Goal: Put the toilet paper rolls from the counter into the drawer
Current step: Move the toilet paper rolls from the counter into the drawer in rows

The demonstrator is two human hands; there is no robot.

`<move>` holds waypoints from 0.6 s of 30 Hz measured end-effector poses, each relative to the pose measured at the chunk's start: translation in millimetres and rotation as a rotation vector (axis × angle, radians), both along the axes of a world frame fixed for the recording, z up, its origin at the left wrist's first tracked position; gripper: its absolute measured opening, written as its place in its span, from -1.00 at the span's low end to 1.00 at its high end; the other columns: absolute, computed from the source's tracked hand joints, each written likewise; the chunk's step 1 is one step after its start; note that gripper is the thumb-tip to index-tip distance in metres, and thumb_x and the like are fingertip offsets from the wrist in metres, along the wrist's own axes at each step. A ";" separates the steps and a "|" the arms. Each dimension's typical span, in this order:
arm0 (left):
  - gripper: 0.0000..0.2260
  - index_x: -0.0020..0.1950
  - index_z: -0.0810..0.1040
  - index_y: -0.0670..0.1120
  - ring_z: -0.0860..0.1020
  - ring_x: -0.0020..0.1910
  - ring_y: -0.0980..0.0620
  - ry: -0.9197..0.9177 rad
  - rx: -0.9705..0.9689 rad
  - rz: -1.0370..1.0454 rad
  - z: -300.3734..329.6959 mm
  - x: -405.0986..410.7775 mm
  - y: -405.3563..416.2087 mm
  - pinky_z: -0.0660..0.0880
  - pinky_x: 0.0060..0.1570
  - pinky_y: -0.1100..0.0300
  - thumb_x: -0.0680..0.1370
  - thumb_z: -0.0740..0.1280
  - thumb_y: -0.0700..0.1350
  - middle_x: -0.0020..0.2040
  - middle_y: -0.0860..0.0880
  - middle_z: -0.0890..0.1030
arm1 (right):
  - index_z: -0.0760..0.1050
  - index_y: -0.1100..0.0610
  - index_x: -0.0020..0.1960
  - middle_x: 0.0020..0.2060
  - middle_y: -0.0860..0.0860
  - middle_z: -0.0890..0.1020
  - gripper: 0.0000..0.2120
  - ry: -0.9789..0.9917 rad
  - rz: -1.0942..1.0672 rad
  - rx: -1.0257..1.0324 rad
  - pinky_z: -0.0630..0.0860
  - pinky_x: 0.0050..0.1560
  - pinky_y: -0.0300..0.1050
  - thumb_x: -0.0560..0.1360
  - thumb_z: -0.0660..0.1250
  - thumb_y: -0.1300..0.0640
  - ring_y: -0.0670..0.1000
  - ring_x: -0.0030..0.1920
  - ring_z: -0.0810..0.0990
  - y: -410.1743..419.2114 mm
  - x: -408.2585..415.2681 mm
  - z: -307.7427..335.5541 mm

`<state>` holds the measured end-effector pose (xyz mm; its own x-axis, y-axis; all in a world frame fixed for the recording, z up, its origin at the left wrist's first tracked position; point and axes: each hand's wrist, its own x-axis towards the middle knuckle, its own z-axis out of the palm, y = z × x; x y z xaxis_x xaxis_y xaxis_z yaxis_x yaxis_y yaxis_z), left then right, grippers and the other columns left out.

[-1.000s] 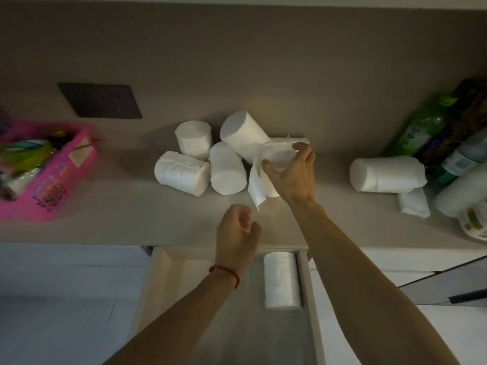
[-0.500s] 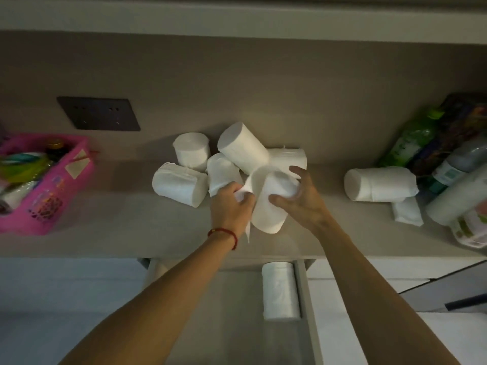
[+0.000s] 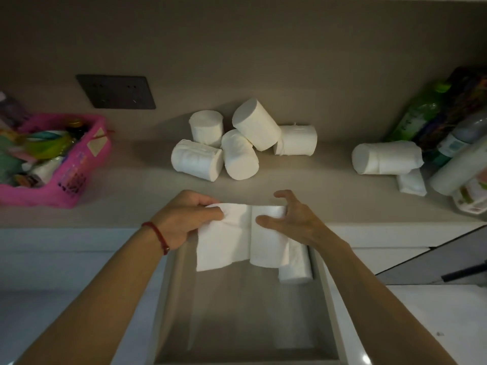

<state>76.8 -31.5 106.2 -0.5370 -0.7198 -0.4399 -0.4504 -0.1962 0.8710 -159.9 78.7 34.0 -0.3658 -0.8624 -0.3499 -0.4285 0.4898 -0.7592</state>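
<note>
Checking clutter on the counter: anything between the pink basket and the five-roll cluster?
Head view: nothing. The counter is bare between the pink basket and the five-roll cluster. The dark outlet plate above that gap is on the wall.

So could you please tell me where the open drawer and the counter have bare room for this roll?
The grey drawer floor is bare left of the white roll lying by its right wall. On the beige counter, free strips lie between the pink basket and the five-roll cluster, and right of it. The far right, by the bottles, is crowded.
</note>
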 end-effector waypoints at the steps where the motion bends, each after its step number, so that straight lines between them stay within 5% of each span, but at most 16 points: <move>1: -0.86 0.05 0.70 -0.30 0.66 -0.10 -0.13 0.002 0.015 -0.011 -4.5 1.1 4.7 0.60 -0.12 0.13 0.53 0.40 -0.34 0.05 -0.34 0.71 | 0.22 -0.19 0.35 0.14 -0.11 0.50 -0.09 0.004 -0.012 0.024 0.46 -0.02 -0.13 0.14 0.44 -0.51 -0.07 0.07 0.54 -0.3 7.4 -1.9; 5: -0.84 0.06 0.70 -0.30 0.64 -0.06 -0.15 0.022 0.075 -0.032 -17.8 -0.6 15.7 0.55 -0.01 0.02 0.51 0.42 -0.30 0.03 -0.35 0.70 | 0.24 -0.18 0.25 0.02 -0.18 0.49 -0.16 -0.009 -0.086 0.047 0.42 -0.20 -0.22 0.14 0.47 -0.51 -0.20 -0.04 0.50 1.6 26.7 -5.3; 9: -0.86 0.05 0.72 -0.20 0.67 -0.03 -0.13 0.050 0.075 -0.025 -22.3 -8.0 26.7 0.60 -0.08 0.07 0.51 0.44 -0.26 0.02 -0.23 0.73 | 0.23 -0.13 0.36 0.06 -0.10 0.51 -0.08 -0.034 -0.170 -0.011 0.37 -0.29 -0.29 0.17 0.50 -0.47 -0.24 -0.11 0.47 4.7 39.5 -8.2; 12: -0.81 0.13 0.70 -0.20 0.66 0.04 -0.17 0.063 0.084 0.003 -22.6 -16.2 36.9 0.60 0.05 -0.06 0.54 0.41 -0.24 0.11 -0.27 0.70 | 0.22 -0.08 0.39 -0.07 -0.18 0.46 -0.03 -0.013 -0.196 0.000 0.33 -0.33 -0.30 0.15 0.43 -0.52 -0.25 -0.17 0.44 4.6 46.7 -8.6; 18: -0.80 0.17 0.66 -0.24 0.63 0.13 -0.25 0.064 0.183 0.028 -27.2 -22.1 48.4 0.61 0.12 -0.29 0.59 0.34 -0.24 0.12 -0.28 0.67 | 0.23 -0.01 0.37 0.09 0.05 0.62 -0.20 -0.312 -0.229 0.144 0.66 -0.01 0.05 0.29 0.37 -0.40 0.10 0.01 0.67 7.1 46.1 -2.9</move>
